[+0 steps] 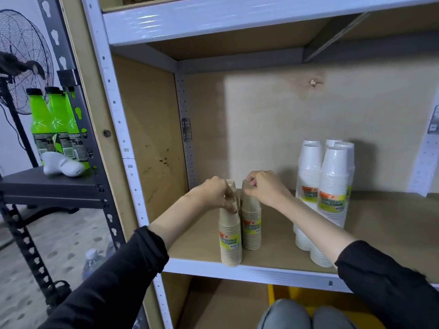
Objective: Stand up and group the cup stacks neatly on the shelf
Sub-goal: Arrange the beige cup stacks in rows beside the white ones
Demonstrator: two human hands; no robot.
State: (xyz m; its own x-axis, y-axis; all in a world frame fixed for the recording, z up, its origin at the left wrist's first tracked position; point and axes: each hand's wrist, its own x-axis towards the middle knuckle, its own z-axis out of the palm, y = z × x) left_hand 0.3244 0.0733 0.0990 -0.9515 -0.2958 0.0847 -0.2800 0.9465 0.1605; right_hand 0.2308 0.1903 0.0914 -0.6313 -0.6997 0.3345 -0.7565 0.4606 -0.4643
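Observation:
Brown paper cup stacks stand upright, close together, near the front left of the shelf board (380, 224). My left hand (213, 193) grips the top of the front brown stack (230, 241). My right hand (263, 187) pinches the top of the brown stack behind it (251, 224). A further brown stack shows only as a rim between my hands. To the right, several white cup stacks (330, 186) stand upright in a tight cluster, wrapped in plastic with yellow-green labels.
The shelf's left side panel (152, 129) and a perforated grey post (187, 148) lie close to the brown stacks. Green bottles (54, 124) and a white object (63, 167) sit on a black rack at the left. A fan (21, 62) stands behind.

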